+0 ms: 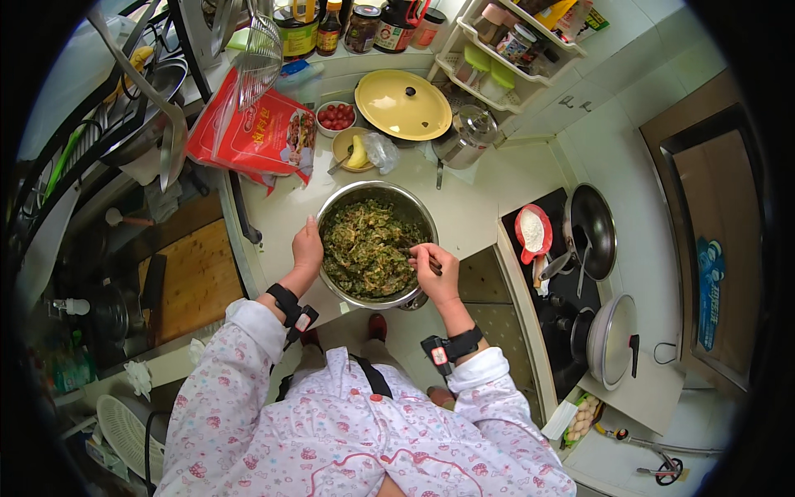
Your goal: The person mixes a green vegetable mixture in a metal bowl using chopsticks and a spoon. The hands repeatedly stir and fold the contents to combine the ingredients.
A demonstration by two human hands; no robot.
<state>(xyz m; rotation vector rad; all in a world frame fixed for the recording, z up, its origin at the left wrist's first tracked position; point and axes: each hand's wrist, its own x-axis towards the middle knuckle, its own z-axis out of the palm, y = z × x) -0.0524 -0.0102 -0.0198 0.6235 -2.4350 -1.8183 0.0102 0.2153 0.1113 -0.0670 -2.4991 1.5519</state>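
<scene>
A stainless steel bowl (404, 197) stands at the counter's front edge, right before me. It holds a chopped green and brown filling mixture (366, 248), heaped and moist. My left hand (307, 250) grips the bowl's left rim, thumb up at the edge. On the opposite side, my right hand (442, 279) is closed around dark chopsticks (436, 269). Their lower ends go into the mixture near the bowl's right wall, where the filling hides the tips.
Behind the bowl are a small bowl with a yellow food piece (358, 152), a bowl of cherry tomatoes (336, 116), a yellow-lidded pot (404, 105) and red packaging (261, 133). A cutting board (192, 279) lies left; a red cup of white powder (532, 230) and a wok (593, 233) sit right.
</scene>
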